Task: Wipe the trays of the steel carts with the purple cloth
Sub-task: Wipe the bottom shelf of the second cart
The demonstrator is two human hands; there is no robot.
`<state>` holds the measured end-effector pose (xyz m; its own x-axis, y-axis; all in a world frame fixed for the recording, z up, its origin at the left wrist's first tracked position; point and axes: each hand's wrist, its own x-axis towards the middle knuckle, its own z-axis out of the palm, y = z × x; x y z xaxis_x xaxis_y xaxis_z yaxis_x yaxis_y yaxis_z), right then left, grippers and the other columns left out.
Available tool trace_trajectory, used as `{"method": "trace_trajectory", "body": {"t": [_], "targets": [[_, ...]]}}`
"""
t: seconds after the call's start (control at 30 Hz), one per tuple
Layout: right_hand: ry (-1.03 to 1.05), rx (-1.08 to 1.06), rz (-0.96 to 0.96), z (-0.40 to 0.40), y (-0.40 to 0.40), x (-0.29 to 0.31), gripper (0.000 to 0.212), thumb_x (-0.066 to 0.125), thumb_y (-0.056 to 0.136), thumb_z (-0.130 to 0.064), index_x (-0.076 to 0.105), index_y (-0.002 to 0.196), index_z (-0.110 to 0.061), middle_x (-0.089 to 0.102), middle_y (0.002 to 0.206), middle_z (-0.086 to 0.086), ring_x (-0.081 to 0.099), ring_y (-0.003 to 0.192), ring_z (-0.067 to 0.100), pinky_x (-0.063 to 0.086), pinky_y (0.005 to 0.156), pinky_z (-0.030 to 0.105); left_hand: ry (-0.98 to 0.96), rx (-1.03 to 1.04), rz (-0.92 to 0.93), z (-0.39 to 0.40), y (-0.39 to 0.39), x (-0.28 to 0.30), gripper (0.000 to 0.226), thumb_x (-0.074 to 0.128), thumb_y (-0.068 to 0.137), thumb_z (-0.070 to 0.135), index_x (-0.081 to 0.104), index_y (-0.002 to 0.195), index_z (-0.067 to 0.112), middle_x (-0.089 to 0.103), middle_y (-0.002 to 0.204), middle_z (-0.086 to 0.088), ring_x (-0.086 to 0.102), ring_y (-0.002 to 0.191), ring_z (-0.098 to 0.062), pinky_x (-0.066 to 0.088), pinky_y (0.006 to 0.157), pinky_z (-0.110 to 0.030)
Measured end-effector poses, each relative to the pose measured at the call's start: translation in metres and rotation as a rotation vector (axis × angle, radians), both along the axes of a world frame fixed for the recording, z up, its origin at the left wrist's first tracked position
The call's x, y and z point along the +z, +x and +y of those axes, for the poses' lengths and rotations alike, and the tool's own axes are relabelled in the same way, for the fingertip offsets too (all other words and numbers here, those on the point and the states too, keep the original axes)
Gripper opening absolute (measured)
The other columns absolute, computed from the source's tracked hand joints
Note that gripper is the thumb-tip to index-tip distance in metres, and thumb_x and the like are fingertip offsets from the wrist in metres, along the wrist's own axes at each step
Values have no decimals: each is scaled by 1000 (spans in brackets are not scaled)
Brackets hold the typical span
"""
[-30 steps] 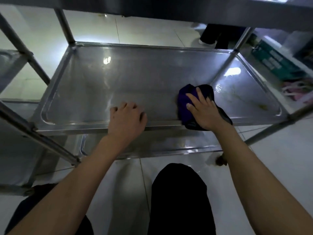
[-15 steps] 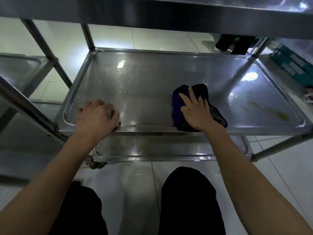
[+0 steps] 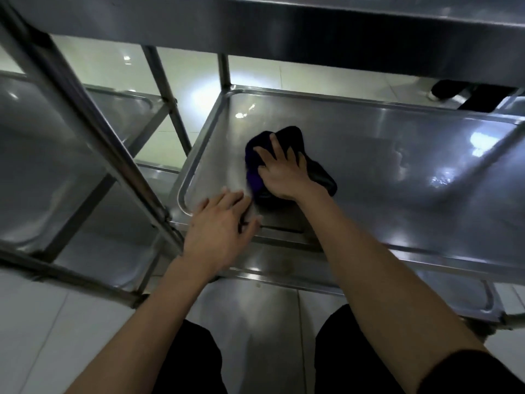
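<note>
The middle steel tray [image 3: 369,143] of the cart fills the centre of the head view. A bunched purple cloth [image 3: 287,140] lies on its left part. My right hand [image 3: 281,172] presses flat on the cloth, fingers spread and straight. My left hand [image 3: 221,226] rests on the tray's near rim at its left corner, fingers extended over the edge. The cart's top tray [image 3: 284,27] hangs overhead, and a lower tray [image 3: 284,263] shows under the near rim.
A second steel cart [image 3: 56,166] stands close on the left, its slanted post [image 3: 85,132] crossing in front. Wet streaks [image 3: 437,177] shine on the tray's right part. Another person's dark shoes [image 3: 468,95] stand on the tiled floor behind. My dark-trousered knees [image 3: 369,351] are below.
My right hand has slid the cloth leftward across the tray toward its left end. My left hand has stayed on the near rim while the view swung left.
</note>
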<state>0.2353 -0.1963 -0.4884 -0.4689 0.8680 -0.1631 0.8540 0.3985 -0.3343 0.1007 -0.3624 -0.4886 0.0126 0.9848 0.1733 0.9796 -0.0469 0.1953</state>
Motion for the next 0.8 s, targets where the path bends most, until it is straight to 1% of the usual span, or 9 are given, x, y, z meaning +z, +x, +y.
{"method": "trace_trajectory", "body": {"t": [0.07,0.13,0.23,0.33,0.43,0.6,0.7,0.8], "targets": [[-7,45,2,9,-30,1,55,25,104,-44,8,157,-46,-20,167,-6,-4,153,38,-6,119,57,-16,10,-20,-1,-3,-3,64,33,96,64,59,137,22,57,142,2,46,138,-23,34,112,-46],[-21,84,-1,16,-59,2,55,24,104,-45,8,157,-47,-20,167,-7,-4,153,38,-7,119,56,-10,30,-34,-4,-6,-5,67,31,95,65,58,139,22,55,144,1,45,139,-21,33,115,-46],[-28,139,25,21,-94,5,54,26,104,-45,13,156,-48,-17,167,-7,-3,153,37,-7,120,56,13,27,-43,-7,-10,-6,66,34,94,63,61,137,20,57,142,-1,47,138,-23,36,113,-49],[-7,177,30,21,-114,6,52,28,104,-48,17,155,-49,-13,168,-6,1,153,38,-5,120,57,15,39,-27,-10,-18,-7,61,39,96,60,60,137,21,57,141,0,43,140,-22,34,114,-46],[14,195,20,18,-117,5,53,29,102,-54,18,154,-50,-12,168,-8,3,153,38,-3,120,56,17,53,-33,-15,-24,-5,61,37,96,62,59,138,25,55,142,2,42,141,-20,30,115,-44],[17,172,25,19,-90,3,54,30,101,-55,17,154,-50,-12,168,-11,5,153,35,-1,122,52,-49,44,-24,-14,-22,-4,63,31,97,67,49,145,31,46,149,6,39,140,-18,21,120,-43],[10,91,2,22,-48,0,56,27,102,-57,12,155,-50,-16,167,-11,1,154,35,-3,122,52,-63,37,-29,-12,-19,-5,65,27,97,69,46,146,32,44,149,6,37,143,-19,20,120,-44],[24,11,-1,21,3,-4,56,26,101,-57,12,155,-50,-16,167,-12,1,154,35,-3,122,52,-85,17,-7,-10,-16,-4,65,24,96,68,47,144,31,45,149,3,37,143,-23,22,119,-47]]}}
